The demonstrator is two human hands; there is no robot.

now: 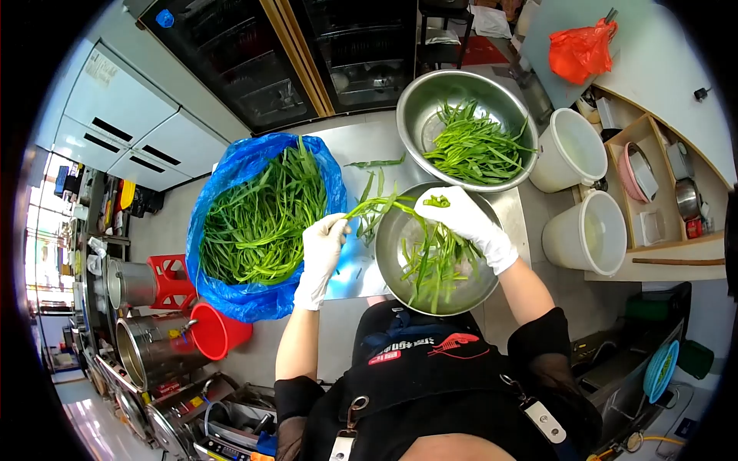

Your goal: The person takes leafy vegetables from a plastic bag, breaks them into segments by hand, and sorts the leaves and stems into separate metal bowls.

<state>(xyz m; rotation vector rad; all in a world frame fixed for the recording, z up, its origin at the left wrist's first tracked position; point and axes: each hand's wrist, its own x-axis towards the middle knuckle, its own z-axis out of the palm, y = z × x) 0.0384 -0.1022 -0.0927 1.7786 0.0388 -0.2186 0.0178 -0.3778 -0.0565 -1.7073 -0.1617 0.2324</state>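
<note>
Some slender green leafy stems (378, 204) stretch at twelve o'clock, fingers of the white-gloved left hand (323, 250) and white-gloved right hand (459, 217) pinching them. Best held low over the round steel bowl (477, 286).

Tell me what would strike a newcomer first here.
Probably the crinkled blue plastic bag heaped with long green leafy stems, left of centre. In the middle, a white-gloved left hand and white-gloved right hand hold slender green stalks. Upper right, a bright red plastic bag stands out.
</note>
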